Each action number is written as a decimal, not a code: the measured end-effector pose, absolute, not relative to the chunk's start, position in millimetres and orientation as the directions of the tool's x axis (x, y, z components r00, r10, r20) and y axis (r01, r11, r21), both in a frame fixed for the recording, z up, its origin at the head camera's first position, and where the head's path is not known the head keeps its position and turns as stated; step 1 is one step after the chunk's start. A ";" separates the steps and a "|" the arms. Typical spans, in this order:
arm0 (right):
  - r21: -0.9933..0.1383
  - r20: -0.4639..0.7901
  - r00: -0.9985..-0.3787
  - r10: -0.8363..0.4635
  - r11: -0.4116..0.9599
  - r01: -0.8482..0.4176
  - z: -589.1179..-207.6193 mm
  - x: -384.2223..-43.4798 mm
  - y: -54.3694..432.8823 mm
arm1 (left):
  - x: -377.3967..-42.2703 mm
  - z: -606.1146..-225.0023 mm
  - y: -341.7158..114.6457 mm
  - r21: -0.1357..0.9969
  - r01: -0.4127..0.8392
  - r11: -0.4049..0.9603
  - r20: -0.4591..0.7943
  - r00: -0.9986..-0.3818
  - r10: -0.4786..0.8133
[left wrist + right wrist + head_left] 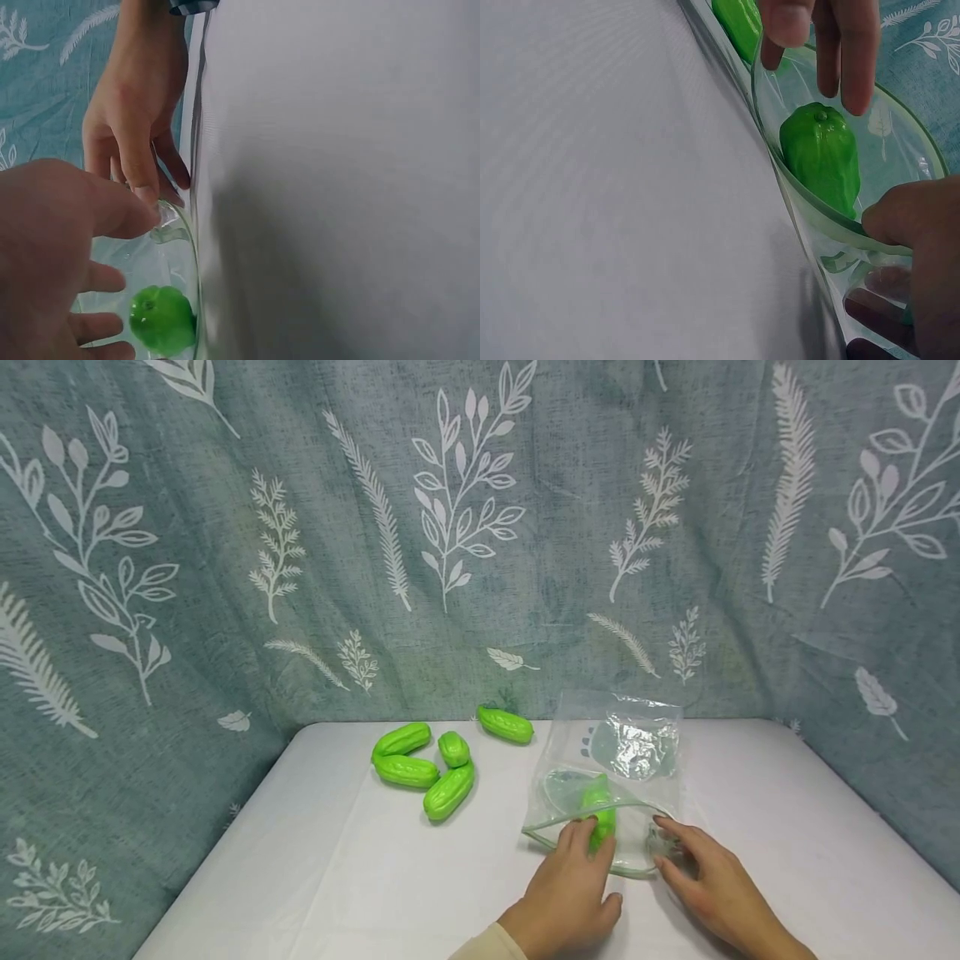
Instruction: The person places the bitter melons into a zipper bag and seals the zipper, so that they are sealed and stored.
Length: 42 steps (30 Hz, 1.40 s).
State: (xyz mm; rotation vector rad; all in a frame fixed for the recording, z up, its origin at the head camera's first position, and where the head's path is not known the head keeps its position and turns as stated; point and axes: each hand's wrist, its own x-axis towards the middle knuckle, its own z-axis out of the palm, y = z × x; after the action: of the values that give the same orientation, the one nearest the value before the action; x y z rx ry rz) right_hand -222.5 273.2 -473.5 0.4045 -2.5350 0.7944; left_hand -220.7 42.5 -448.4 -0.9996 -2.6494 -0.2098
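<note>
The right hand (705, 868) pinches a clear, green-rimmed plastic bag (637, 789); loose-fingered left hand (567, 885) at its mouth; bright-green ridged vegetable (597, 799) inside.

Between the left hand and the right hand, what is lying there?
In the right wrist view, a green vegetable in the open clear bag lies between the left hand and the right hand.

The bag (637, 747) lies on the right half of the table (390, 885), mouth forward. One gourd (597, 795) lies inside, near the mouth. The left hand (567, 891) is at the mouth; whether it touches the gourd is unclear. The right hand (714, 882) is at the mouth's right end. Four gourds (406, 771) lie left of the bag; another gourd (506, 725) lies behind them, rightward. The curtain (465, 643) hangs behind.
</note>
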 end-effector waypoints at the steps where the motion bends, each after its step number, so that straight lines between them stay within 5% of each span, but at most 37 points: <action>1: -0.464 0.499 -0.855 -0.139 0.791 -0.399 -473.5 -222.4 273.4 | -219.0 -447.5 41.5 -0.001 0.675 0.738 0.332 -0.696 0.637; 12: -0.480 0.468 -0.874 -0.132 0.792 -0.377 -473.5 -219.9 273.5 | -207.1 -450.0 39.8 -0.088 0.695 0.713 0.356 -0.647 0.675; 42: -0.440 0.520 -0.842 -0.144 0.800 -0.408 -473.1 -219.9 274.0 | -219.6 -451.6 49.6 -0.043 0.661 0.749 0.369 -0.686 0.627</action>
State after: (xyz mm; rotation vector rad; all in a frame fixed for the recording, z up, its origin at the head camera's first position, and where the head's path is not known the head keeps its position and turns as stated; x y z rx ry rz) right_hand -219.9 274.0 -473.1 0.4116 -2.5173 0.7632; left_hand -219.6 49.6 -451.6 -0.9905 -2.5865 -0.1316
